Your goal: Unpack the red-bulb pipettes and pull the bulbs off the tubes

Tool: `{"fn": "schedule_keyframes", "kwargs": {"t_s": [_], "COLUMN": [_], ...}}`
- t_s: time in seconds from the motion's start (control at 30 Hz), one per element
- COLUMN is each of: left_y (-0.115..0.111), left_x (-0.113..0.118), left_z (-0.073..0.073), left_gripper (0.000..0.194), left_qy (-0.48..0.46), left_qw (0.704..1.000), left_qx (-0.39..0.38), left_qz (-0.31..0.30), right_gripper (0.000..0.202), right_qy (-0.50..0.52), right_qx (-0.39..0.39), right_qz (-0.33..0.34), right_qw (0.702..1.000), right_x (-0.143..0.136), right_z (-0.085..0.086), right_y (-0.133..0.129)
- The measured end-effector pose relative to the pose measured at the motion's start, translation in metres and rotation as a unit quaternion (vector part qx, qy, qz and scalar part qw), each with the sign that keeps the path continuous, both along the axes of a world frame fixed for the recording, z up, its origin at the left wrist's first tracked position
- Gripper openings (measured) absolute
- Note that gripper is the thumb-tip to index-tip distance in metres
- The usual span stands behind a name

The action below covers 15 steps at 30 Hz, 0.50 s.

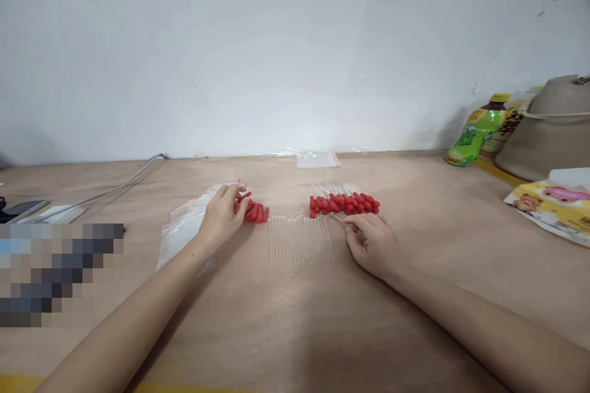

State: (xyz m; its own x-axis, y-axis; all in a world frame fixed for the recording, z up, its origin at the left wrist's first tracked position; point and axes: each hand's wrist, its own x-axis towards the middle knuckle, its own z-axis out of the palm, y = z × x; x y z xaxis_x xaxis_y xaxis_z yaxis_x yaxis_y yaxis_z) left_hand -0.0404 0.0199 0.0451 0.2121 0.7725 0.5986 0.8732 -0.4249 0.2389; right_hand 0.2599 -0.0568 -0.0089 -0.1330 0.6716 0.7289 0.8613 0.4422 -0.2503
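My left hand [222, 212] is at a small pile of red rubber bulbs [256, 213], its thumb and fingers closed on one bulb [244, 197] at the pile's upper left. Between the hands lies a row of thin clear glass dropper tubes [299, 238], side by side. My right hand [374, 244] pinches a single glass tube [338, 218], whose tip points up and left. Just beyond it, red-bulbed glass droppers [343, 202] are stacked close together, their tubes pointing to the wall. Clear zip bags [182, 230] lie beneath and left of my left hand.
Another clear bag [318, 160] lies by the wall. A green bottle [477, 132], a beige bucket-like container [544, 129] and a yellow printed packet [553, 206] stand or lie at right. At left are a grey cable [133, 177] and a phone [25, 209].
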Motion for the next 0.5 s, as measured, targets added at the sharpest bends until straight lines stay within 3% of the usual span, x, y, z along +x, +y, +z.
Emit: {"fn": "schedule_keyframes", "kwargs": {"t_s": [0.23, 0.5], "left_y": [0.003, -0.005], "left_x": [-0.005, 0.009], "left_z": [-0.007, 0.001], "left_gripper": [0.018, 0.017], "left_qy": [0.057, 0.060], "left_qw": [0.998, 0.997], "left_qx": [-0.038, 0.053], "left_qz": [0.007, -0.020], "right_gripper": [0.015, 0.014], "right_qy": [-0.033, -0.065], "right_qx": [-0.004, -0.030], "right_qz": [-0.002, 0.048], "right_qw": [0.999, 0.996], "right_x": [-0.002, -0.006], "right_z": [-0.001, 0.002], "right_y": [0.000, -0.003]}}
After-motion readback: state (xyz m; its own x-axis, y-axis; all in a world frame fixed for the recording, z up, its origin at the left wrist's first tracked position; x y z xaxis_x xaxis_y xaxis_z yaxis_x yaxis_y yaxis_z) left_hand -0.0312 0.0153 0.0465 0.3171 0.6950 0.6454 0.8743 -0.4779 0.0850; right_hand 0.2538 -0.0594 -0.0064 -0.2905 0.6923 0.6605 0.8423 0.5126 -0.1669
